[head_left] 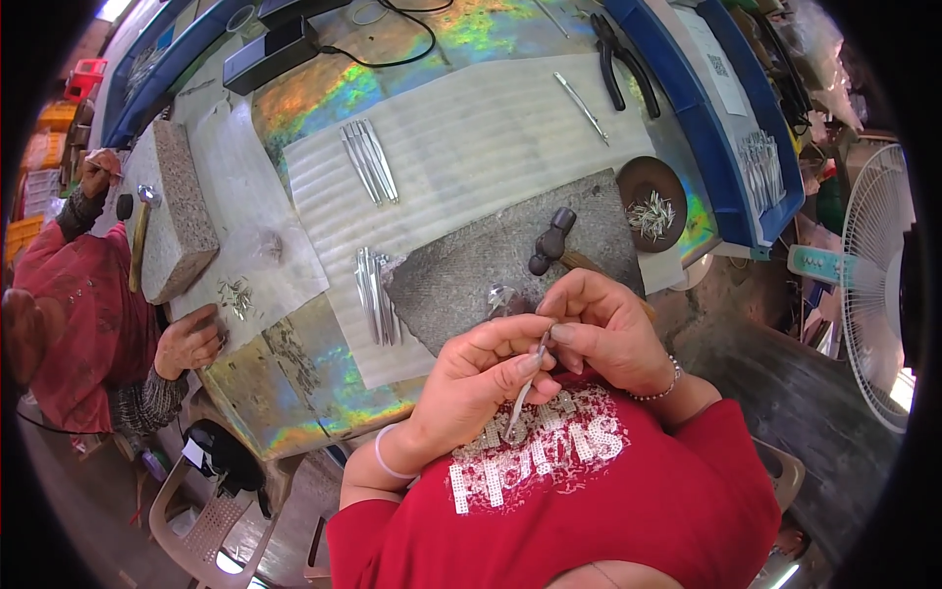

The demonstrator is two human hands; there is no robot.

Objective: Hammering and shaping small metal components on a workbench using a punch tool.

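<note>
Steel, thin and bright, is what both hands close on: a slim metal strip [527, 378] held close to the chest above the red shirt, just off the near edge of the bench [324, 383]. The left hand [471, 378] pinches its lower part between thumb and fingers, and the right hand [603, 329] grips the upper tip, so the piece is steadied at two points and can be looked over or bent up close, as I judge it.

One hammer [551, 240] lies on the dark stone slab [471, 275] with its handle running toward the right hand, within easy reach. Two bundles of finished-looking strips rest on the white corrugated sheet [461, 128]: one [369, 160] further up, one [376, 294] touching the slab's left edge; the pieces in each are too tightly packed to count. One round brown dish [633, 182] holds a heap of small metal bits. One pair of black pliers [624, 64] and one single slender tool [581, 106] lie farther off.

At the left, another person's hand [191, 339] rests on the bench beside a grey stone block [182, 206].
</note>
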